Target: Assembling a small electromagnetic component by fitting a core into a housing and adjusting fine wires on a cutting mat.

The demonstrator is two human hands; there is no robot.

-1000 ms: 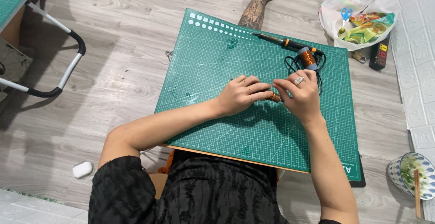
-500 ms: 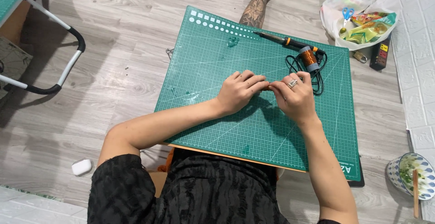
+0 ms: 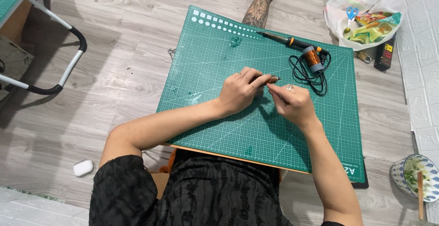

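Note:
My left hand rests on the green cutting mat and grips a small brown cylindrical piece that pokes out past its fingers. My right hand, with a ring on one finger, is closed beside it, its fingertips pinched close to that piece's tip; whether it holds something thin I cannot tell. Farther back on the mat lie a soldering iron with a black and orange handle, a spool of copper wire and a coiled black cord.
A white plastic bag with scissors and packets sits at the back right, beside a black box. A patterned bowl with chopsticks is at the right. A tattooed leg, a chair frame and a white case lie on the wood floor.
Both hands have drawn slightly apart and shifted left of the cord; the brown piece now shows between them, held in the left fingers.

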